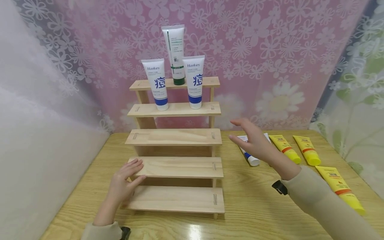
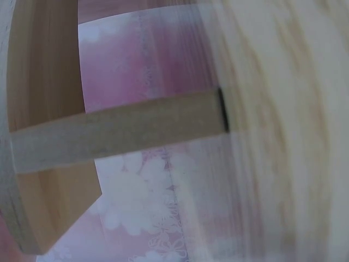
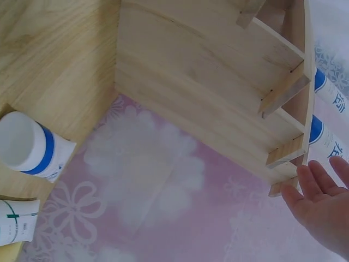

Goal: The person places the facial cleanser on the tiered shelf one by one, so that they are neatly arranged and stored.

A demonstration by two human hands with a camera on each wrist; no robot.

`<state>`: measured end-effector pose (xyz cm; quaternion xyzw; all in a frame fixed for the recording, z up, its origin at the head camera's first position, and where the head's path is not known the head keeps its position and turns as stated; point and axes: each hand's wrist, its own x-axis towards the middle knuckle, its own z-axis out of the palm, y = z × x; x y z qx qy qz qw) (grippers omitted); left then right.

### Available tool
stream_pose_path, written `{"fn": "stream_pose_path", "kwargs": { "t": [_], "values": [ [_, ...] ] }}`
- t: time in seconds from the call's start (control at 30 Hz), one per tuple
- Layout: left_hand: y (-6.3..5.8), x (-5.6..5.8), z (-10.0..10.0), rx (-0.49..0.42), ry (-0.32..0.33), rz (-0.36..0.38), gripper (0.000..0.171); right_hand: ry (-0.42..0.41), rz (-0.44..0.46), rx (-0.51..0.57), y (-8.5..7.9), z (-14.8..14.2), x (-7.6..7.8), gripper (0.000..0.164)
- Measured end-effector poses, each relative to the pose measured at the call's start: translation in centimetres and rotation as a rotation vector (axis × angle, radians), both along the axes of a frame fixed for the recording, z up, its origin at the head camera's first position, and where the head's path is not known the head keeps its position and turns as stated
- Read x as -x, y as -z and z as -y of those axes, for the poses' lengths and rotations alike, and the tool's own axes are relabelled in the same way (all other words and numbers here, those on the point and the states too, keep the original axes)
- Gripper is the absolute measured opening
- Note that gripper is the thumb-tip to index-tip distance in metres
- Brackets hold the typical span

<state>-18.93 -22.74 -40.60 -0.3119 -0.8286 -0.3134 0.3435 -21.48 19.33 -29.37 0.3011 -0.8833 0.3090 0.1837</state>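
Note:
A five-step wooden display rack point(image 1: 177, 166) stands on the table. On its left side, my left hand point(image 1: 124, 180) rests its fingers on the end of the second step from the bottom. My right hand point(image 1: 253, 141) is in the air right of the rack, thumb and fingers apart, holding nothing. Below it a white tube with a blue band point(image 1: 253, 161) lies partly hidden. Two white-and-blue tubes, a left one point(image 1: 156, 83) and a right one point(image 1: 194, 81), stand on the fourth step. A white-and-green tube point(image 1: 175, 50) stands behind them on the top step.
Yellow tubes lie on the right of the table: one point(image 1: 285, 148) beside my right forearm, another point(image 1: 307, 150) farther right, a third point(image 1: 342, 190) nearer me. A white tube with green lines point(image 3: 19, 221) shows in the right wrist view. Floral curtain point(image 1: 255, 66) hangs close behind the rack.

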Motion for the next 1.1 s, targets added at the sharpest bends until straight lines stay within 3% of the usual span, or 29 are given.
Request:
{"fn": "stream_pose_path", "kwargs": {
  "t": [0.8,1.1],
  "values": [
    [0.1,0.0,0.1,0.007,-0.002,0.0,0.04,0.134,0.074,0.006,3.0,-4.6,-2.8,0.04],
    [0.3,0.0,0.2,0.011,-0.01,0.049,0.038,0.18,0.102,-0.006,4.2,-6.3,-3.8,0.039]
  ]
}}
